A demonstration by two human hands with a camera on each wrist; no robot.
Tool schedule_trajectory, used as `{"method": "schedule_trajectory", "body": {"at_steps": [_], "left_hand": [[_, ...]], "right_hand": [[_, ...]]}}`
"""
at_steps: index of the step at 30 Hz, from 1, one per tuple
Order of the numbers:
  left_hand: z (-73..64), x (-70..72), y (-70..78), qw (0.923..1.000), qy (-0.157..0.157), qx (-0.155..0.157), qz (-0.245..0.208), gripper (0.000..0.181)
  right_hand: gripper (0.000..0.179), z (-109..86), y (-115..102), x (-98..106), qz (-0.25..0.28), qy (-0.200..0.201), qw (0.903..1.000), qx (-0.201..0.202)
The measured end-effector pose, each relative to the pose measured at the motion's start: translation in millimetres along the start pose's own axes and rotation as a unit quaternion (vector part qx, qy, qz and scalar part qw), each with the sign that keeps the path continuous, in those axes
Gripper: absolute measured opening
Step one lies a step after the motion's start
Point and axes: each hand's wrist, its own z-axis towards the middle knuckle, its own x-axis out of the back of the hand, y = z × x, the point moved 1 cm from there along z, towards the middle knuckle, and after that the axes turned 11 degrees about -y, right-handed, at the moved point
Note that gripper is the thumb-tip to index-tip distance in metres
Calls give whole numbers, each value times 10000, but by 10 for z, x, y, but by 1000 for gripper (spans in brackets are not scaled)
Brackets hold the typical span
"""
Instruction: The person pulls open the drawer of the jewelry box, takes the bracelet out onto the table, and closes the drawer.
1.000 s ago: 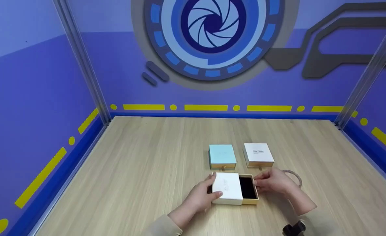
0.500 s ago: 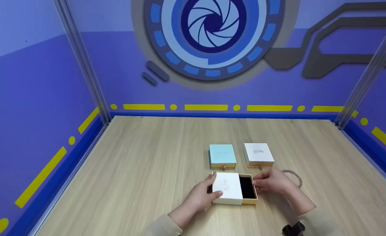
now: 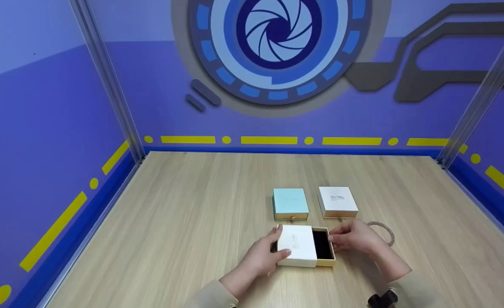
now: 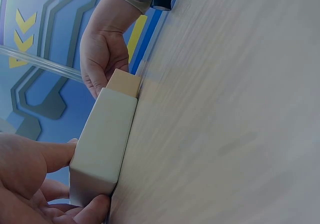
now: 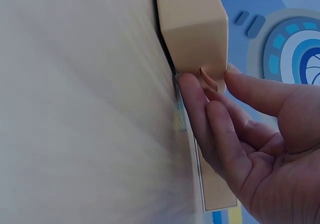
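Note:
A white slide-out gift box (image 3: 297,244) lies on the table in the head view, its drawer (image 3: 325,263) partly pulled out to the right and showing a black lining. My left hand (image 3: 260,256) grips the box's sleeve from the left, thumb on the near side. At the drawer's outer end is my right hand (image 3: 357,237), holding that end between thumb and fingers. A small ribbon pull tab (image 5: 209,80) sticks out beside the fingertips in the right wrist view. Partly behind the right hand lies a bangle-like ring (image 3: 386,231).
Farther back stand a light-blue box (image 3: 290,201) and another white box (image 3: 337,199), both with gold-coloured drawer fronts. Blue-purple panels (image 3: 158,107) bound the wooden table (image 3: 183,205) at the back and sides.
The drawer has slid slightly left into the sleeve, with my right hand moving along with it. My left hand and the other boxes stay in place.

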Motion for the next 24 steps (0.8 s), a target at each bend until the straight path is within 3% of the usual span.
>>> {"method": "schedule_trajectory", "body": {"at_steps": [24], "left_hand": [[-10, 7, -6, 10000, -62, -62, -47, 74]], "right_hand": [[30, 13, -18, -41, -289, 180, 9994, -61]]}}
